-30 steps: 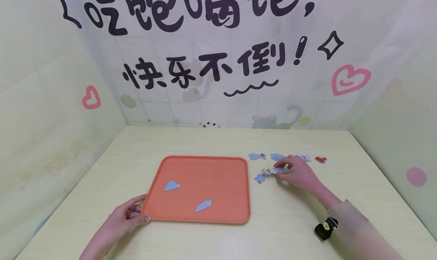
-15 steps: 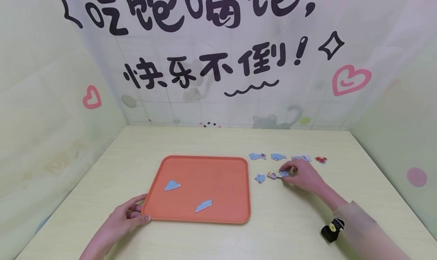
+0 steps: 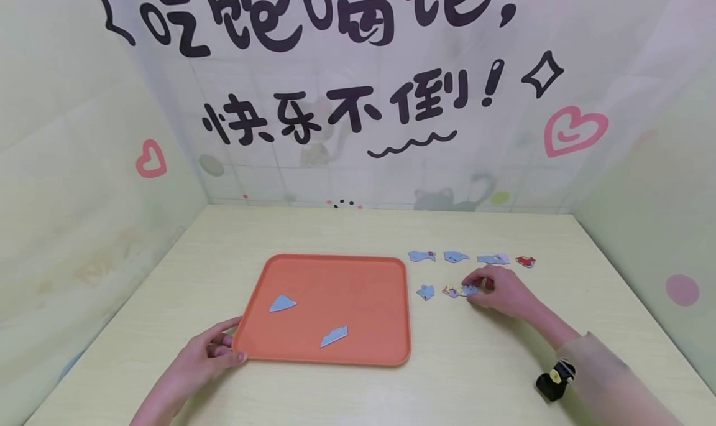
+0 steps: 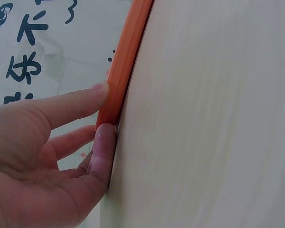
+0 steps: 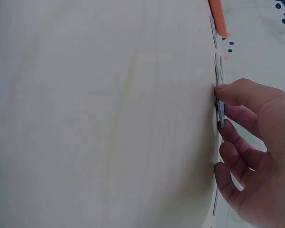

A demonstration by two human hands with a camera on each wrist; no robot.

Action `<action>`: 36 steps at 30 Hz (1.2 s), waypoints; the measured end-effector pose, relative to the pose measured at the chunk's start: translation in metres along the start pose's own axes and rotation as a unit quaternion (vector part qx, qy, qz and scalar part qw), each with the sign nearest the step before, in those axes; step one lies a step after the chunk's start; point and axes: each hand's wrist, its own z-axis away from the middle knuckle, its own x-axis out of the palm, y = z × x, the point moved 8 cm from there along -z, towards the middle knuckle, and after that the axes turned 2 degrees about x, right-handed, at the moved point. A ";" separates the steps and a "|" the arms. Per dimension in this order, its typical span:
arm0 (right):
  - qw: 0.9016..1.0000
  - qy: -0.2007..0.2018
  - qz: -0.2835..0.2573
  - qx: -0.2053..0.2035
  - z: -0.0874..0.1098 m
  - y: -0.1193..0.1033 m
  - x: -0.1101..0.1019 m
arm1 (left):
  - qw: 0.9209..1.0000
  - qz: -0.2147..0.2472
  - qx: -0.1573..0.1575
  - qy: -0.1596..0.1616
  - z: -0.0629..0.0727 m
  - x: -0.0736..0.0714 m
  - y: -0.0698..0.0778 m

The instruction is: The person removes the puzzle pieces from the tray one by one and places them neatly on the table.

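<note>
My left hand (image 3: pixel 204 351) grips the near left corner of an orange tray (image 3: pixel 358 277); in the left wrist view, the fingertips touch the tray's orange rim (image 4: pixel 126 61). Two blue puzzle pieces lie in the tray, a triangular piece (image 3: pixel 282 303) and a longer piece (image 3: pixel 334 336). To the tray's right, my right hand (image 3: pixel 500 289) pinches a blue-and-yellow puzzle piece (image 3: pixel 452 290) low over the table. Fingers cover part of it, so I cannot tell whether it is one piece or two. The right wrist view has the thumb on the held piece's edge.
A small blue piece (image 3: pixel 426 292) lies beside the tray's right rim. Behind the right hand runs a row of pieces: a blue piece (image 3: pixel 421 256), another blue piece (image 3: pixel 455 257), a blue-and-lilac piece (image 3: pixel 492 259) and a red piece (image 3: pixel 526 262). A printed curtain (image 3: pixel 347 177) stands behind the table.
My right hand has moved right and slightly nearer with the puzzle piece, away from the tray, uncovering the back-row pieces. The left hand and tray have stayed in place.
</note>
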 end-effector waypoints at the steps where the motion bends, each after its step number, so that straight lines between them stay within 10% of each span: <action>1: 1.000 -0.003 -0.001 -0.004 0.001 0.001 0.000 | 1.000 0.000 0.000 0.000 0.000 0.000 0.000; 36: 0.999 -0.023 -0.014 -0.044 0.010 0.000 -0.004 | 1.000 0.003 -0.003 0.001 0.001 0.000 0.000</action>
